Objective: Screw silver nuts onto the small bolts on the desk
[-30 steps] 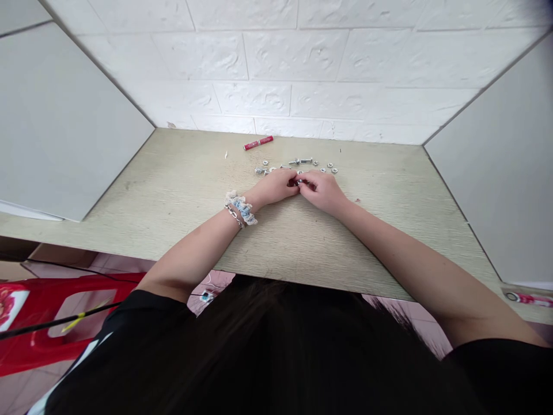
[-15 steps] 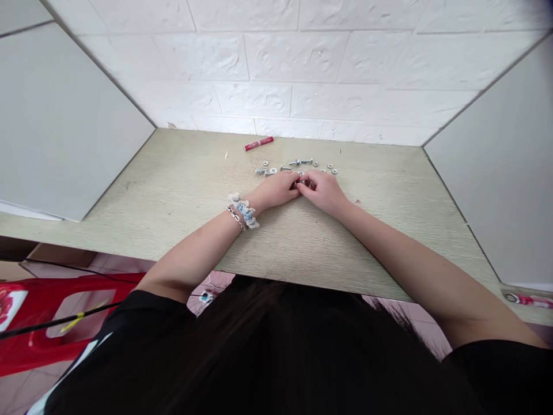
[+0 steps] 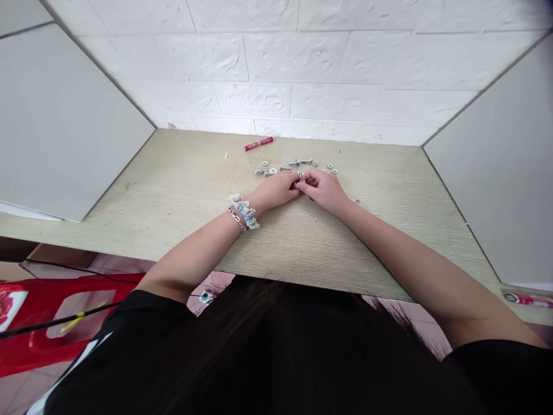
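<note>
My left hand (image 3: 280, 188) and my right hand (image 3: 325, 188) meet fingertip to fingertip over the tabletop. Both are closed around a small shiny metal piece (image 3: 302, 182), mostly hidden by the fingers; it looks like a bolt or nut, but I cannot tell which. Just beyond the hands lie silver bolts (image 3: 301, 162). Several nuts (image 3: 334, 171) are scattered to the right. On the left are a washer (image 3: 273, 171), another bolt (image 3: 261, 172) and a nut (image 3: 265, 163).
A red tube (image 3: 258, 144) lies toward the white brick wall (image 3: 268, 57). Grey panels (image 3: 69, 121) flank the pale wooden table (image 3: 173, 178). Below, at the left, is a red plastic stool (image 3: 38, 340). Another red-and-white tube (image 3: 529, 300) rests at far right.
My right hand has shifted very slightly and its fingers have changed their bend around the metal piece. My left hand stays almost where it was.
</note>
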